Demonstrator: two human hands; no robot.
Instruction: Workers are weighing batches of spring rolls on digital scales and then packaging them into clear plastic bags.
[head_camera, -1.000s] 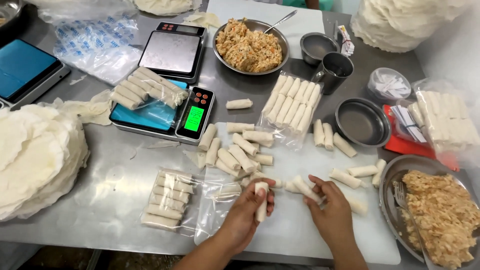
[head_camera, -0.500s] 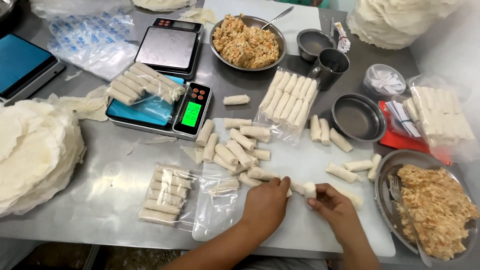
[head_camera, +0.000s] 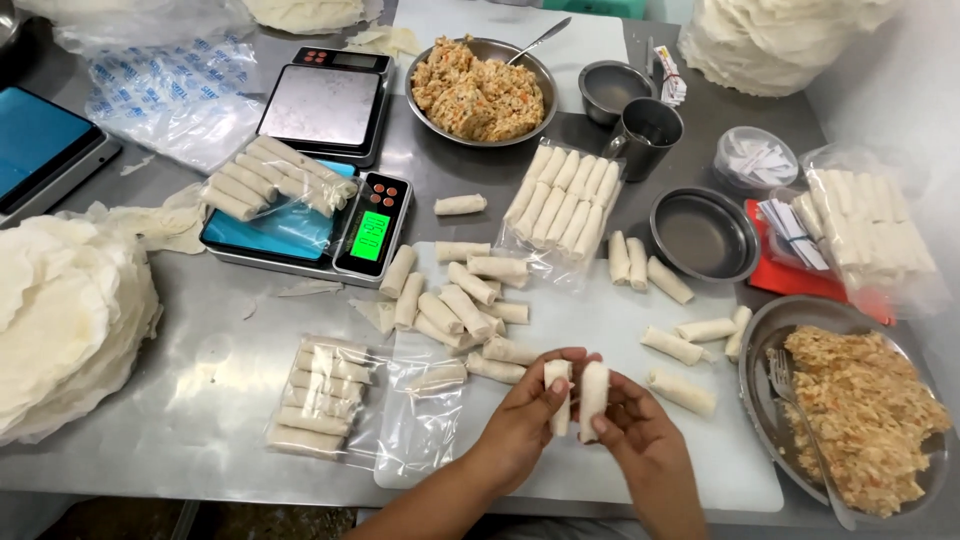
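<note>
My left hand (head_camera: 525, 415) grips one pale spring roll (head_camera: 556, 395) held upright. My right hand (head_camera: 635, 425) grips a second spring roll (head_camera: 594, 400) right beside it, the two rolls side by side above the white cutting board (head_camera: 600, 470). Just to the left lies a clear plastic bag (head_camera: 420, 415), partly filled with rolls (head_camera: 315, 395) at its far end. A loose pile of rolls (head_camera: 455, 300) sits on the board beyond my hands, and more loose rolls (head_camera: 680, 345) lie to the right.
A digital scale (head_camera: 300, 225) carries a bagged batch of rolls. A second scale (head_camera: 325, 100) stands behind it. Two bowls of filling (head_camera: 480, 90) (head_camera: 865, 400), stacked wrappers (head_camera: 60, 320), a packed bag (head_camera: 560, 200), an empty metal dish (head_camera: 705, 235) and a cup (head_camera: 645, 135) surround the board.
My left hand put a roll into the bag, then came back toward the right hand. Both hands now each hold a roll upright, close together over the board.
</note>
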